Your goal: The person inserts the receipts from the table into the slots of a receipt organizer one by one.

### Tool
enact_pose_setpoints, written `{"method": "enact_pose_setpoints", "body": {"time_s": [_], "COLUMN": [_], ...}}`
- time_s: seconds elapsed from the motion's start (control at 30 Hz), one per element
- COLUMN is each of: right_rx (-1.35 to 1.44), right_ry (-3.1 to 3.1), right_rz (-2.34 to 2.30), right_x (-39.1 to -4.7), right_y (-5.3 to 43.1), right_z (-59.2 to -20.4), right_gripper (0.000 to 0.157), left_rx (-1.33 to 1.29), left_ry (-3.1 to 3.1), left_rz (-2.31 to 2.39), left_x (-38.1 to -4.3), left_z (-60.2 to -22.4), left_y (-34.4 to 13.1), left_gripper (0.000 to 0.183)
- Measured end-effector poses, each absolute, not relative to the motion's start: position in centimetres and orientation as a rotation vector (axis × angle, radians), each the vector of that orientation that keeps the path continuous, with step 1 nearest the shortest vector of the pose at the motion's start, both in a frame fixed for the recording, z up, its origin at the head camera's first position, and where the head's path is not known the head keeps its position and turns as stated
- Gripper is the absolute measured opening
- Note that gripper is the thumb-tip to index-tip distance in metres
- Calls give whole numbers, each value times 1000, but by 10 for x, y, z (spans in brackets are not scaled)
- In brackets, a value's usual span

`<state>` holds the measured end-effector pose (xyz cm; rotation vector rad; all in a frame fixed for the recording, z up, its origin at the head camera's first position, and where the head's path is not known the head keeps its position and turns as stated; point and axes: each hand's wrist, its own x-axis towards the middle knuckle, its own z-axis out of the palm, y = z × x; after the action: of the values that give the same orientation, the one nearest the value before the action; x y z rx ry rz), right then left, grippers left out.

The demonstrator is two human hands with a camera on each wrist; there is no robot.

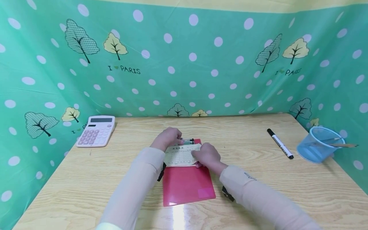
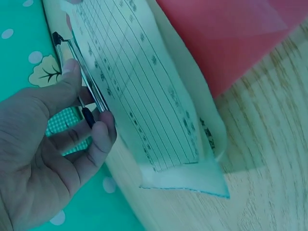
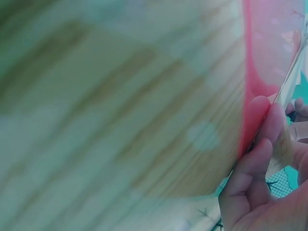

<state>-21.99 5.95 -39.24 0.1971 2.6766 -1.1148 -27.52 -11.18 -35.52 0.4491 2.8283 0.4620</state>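
Note:
A red clipboard [image 1: 188, 185] lies on the wooden table in front of me. At its far end is a metal clip [image 2: 88, 79] with black tips. My left hand [image 1: 168, 138] pinches that clip between thumb and fingers, seen closely in the left wrist view. Printed paper sheets [image 1: 179, 157] with ruled tables lie over the upper part of the board, just under the clip. The right hand [image 1: 208, 156] pinches the sheets at their right side, thumb on top. In the right wrist view its fingers [image 3: 260, 163] are beside the board's red edge; whether the clip's mouth is raised is hidden.
A pink-and-white calculator [image 1: 96, 131] stands at the back left. On the right lie a black-capped white marker [image 1: 280, 143] and a tilted blue mesh cup [image 1: 311, 148] with pencils [image 1: 345, 145] sticking out. A green dotted curtain [image 1: 192, 70] borders the table [image 1: 115, 179].

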Motion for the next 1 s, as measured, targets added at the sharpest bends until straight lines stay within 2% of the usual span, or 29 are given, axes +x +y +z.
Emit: {"method": "enact_pose_setpoints", "body": {"time_s": [0.3, 1.0], "right_rx": [203, 183], "right_ry": [2705, 2746], "right_rz": [-1079, -989], "right_x": [-221, -219], "right_y": [58, 53], "right_z": [-394, -390], "right_gripper": [44, 38], "left_rx": [425, 356], "left_ry": [2847, 2796], "left_rz": [457, 522], "left_x": [-274, -273], "left_z": [-356, -354], "left_y": [-110, -109], "left_gripper": [42, 34]}}
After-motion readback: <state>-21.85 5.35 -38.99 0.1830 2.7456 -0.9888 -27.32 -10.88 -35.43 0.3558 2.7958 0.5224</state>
